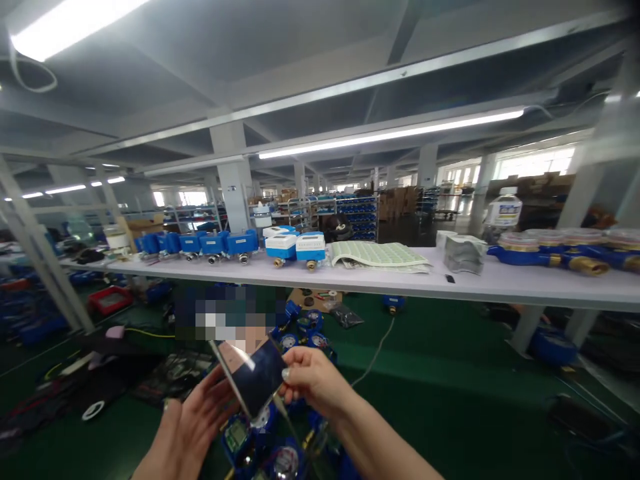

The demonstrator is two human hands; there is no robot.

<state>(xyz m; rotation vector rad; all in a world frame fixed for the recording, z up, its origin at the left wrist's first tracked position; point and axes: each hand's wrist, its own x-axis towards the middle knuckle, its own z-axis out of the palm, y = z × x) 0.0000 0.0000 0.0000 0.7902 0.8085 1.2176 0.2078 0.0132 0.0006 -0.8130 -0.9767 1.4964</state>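
Both hands low centre, over green bench. Left hand [193, 420] palm up, fingers loosely spread, cradling lower edge of flat dark glossy rectangular panel [253, 377]. Right hand [313, 380] pinching panel's right edge, thumb + fingers closed on it. Panel tilted, held above round blue water meters w/ dial faces [300, 333]. Behind: long white shelf [380, 279] w/ blue-white meter boxes [295, 247], green printed sheets [380, 255].
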